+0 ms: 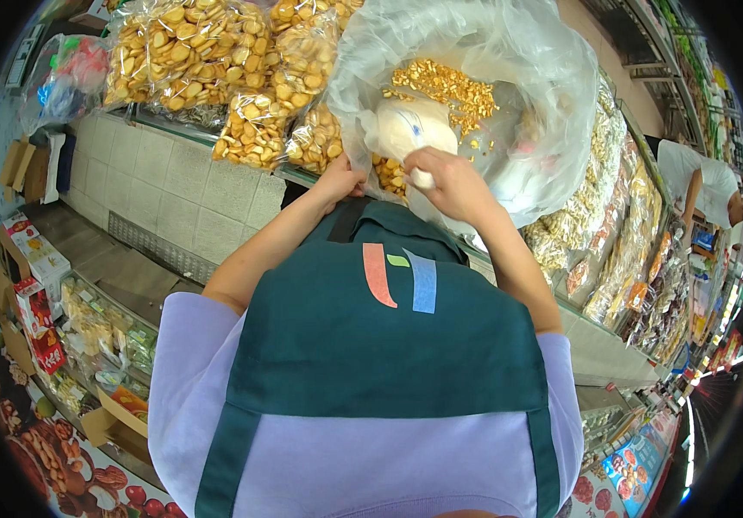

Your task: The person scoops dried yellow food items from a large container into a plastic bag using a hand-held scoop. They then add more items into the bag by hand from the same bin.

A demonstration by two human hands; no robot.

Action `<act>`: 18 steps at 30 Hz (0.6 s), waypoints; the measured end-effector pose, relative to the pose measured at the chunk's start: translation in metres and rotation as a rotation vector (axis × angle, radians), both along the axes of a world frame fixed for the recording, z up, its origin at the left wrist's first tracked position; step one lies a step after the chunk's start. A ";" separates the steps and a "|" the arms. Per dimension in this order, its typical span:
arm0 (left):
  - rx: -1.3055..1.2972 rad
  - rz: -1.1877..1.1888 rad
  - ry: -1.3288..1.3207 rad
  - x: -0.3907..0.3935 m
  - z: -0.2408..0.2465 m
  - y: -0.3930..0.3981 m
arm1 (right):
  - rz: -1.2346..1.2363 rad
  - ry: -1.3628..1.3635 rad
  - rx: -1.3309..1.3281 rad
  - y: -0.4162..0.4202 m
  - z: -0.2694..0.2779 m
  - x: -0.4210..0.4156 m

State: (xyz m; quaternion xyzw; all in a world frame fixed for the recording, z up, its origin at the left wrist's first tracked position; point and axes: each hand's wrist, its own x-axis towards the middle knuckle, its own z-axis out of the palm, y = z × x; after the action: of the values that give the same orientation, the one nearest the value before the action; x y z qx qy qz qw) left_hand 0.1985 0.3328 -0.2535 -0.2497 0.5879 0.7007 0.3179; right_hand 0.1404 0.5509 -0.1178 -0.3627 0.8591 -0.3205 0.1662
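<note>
In my right hand [452, 181] is the handle of a cream-coloured scoop [413, 126] with a blue mark on it. The scoop's wide body is inside a large translucent plastic bag [540, 45] with its mouth spread open. Loose, broken yellow chip pieces [443, 84] lie on the bag's bottom, just beyond the scoop. My left hand [343, 180] pinches clear plastic at the near left side of this bag; its fingertips are partly hidden. Between my hands, round yellow chips [389, 173] show through plastic.
Clear bags of round yellow chips [210, 58] are piled to the left. Bagged dried goods [611, 220] line the counter at right. A person in a white top [698, 175] stands farther right. Cartons [38, 252] and a display of packaged food [106, 324] are at far left.
</note>
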 end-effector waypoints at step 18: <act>-0.016 -0.017 0.016 0.005 -0.003 0.000 | -0.091 -0.026 -0.026 0.006 0.005 0.019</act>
State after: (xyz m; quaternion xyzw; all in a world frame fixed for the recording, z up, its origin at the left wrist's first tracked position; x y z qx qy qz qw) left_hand 0.2031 0.3325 -0.2561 -0.2417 0.5981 0.6951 0.3172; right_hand 0.1595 0.5564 -0.1125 -0.3211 0.8684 -0.3435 0.1577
